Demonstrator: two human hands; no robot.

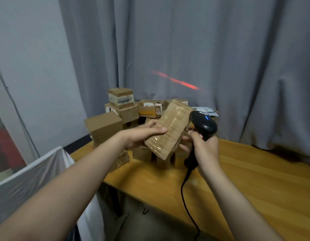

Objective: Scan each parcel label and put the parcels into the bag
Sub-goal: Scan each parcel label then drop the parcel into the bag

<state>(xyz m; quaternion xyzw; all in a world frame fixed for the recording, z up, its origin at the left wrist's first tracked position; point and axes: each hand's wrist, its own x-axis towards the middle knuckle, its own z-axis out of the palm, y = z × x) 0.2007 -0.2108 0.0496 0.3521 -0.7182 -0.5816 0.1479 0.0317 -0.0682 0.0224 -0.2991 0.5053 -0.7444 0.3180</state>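
My left hand (142, 136) grips a long taped cardboard parcel (170, 129), held tilted above the wooden table (255, 180). No label shows on the face turned to me. My right hand (205, 148) holds a black corded barcode scanner (203, 125) just right of the parcel, its blue light on. The scanner's red beam (176, 80) falls on the grey curtain behind, above the parcel. A pile of brown cardboard parcels (123, 108) sits on the table behind my hands. The white bag (34, 173) stands open at the lower left, beside the table.
Grey curtains (220, 49) hang behind and to the right of the table. The scanner's black cable (185, 197) trails off the table's front edge. Bare wooden tabletop stretches to the right of my right arm.
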